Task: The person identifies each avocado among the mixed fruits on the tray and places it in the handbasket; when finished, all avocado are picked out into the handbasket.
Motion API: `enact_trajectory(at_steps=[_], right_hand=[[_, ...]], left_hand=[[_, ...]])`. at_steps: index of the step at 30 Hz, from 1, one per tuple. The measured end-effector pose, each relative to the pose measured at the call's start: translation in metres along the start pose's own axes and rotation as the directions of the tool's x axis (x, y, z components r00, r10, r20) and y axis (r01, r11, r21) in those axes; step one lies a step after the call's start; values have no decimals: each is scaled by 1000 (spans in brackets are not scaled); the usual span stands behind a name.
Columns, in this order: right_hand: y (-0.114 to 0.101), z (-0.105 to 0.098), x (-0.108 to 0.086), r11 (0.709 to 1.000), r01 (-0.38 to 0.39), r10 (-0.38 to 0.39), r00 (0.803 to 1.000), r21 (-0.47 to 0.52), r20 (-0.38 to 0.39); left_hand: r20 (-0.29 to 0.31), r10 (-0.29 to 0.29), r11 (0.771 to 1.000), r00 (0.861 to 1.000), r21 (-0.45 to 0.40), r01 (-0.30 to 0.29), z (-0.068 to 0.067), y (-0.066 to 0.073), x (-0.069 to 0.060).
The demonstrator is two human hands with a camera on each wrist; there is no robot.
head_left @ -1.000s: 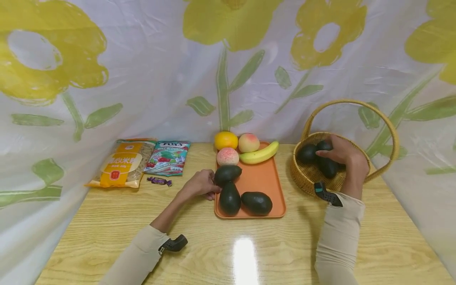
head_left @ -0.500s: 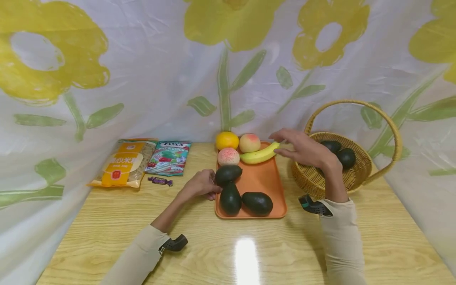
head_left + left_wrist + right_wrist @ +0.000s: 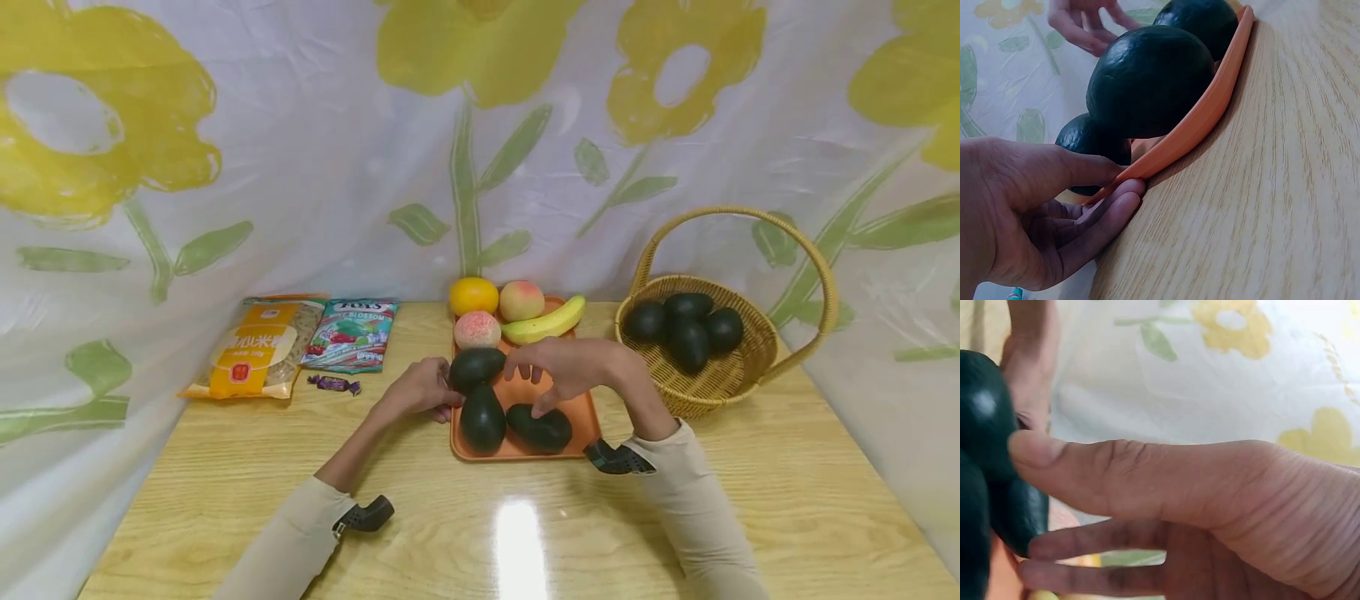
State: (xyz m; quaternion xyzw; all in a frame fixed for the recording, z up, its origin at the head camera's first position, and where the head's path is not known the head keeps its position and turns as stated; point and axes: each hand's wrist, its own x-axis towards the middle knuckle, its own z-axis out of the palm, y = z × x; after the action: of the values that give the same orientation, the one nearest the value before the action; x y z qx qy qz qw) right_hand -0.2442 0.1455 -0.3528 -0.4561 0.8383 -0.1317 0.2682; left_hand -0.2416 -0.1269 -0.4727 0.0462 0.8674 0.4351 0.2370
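An orange tray (image 3: 587, 414) holds three dark green avocados. One avocado (image 3: 482, 421) stands lengthwise at the front left, another (image 3: 474, 370) lies behind it, and a third (image 3: 546, 433) is at the front right. My left hand (image 3: 417, 390) pinches the tray's left rim; the left wrist view has the thumb on top and fingers beneath the rim (image 3: 1200, 125). Over the tray hovers my right hand (image 3: 576, 367), thumb and fingers spread apart around no object, with the thumb tip just over the front-right avocado. Whether it touches is unclear.
Behind the avocados on the tray are an orange (image 3: 473, 297), two peaches (image 3: 477, 330) and a banana (image 3: 546, 322). A wicker basket (image 3: 678, 403) with several avocados stands right, its tall handle (image 3: 738, 211) upright. Two food bags (image 3: 255, 348) and a wrapped candy (image 3: 333, 383) lie left.
My right hand has released an avocado in the basket and moved left, past the banana, to above the tray's front avocados. The left hand has stayed at the rim.
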Motion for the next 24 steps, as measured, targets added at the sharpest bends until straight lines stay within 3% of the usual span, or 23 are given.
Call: enact_trajectory(at_steps=[4,8,18,24], right_hand=[[-1,5,9,997,-77,74,989,15,130],[-1,9,16,992,-127,121,971,15,206],[6,17,26,982,-187,176,949,18,262],[11,17,26,986,-160,143,950,40,277]], left_hand=[[-4,6,1000,1000,3,-6,0,-1,-1],[0,-6,1000,1000,4,6,-1,-2,-1],[2,-19,1000,1000,-12,19,0,0,-1],[5,-26,999,1000,-29,26,1,-1,0]])
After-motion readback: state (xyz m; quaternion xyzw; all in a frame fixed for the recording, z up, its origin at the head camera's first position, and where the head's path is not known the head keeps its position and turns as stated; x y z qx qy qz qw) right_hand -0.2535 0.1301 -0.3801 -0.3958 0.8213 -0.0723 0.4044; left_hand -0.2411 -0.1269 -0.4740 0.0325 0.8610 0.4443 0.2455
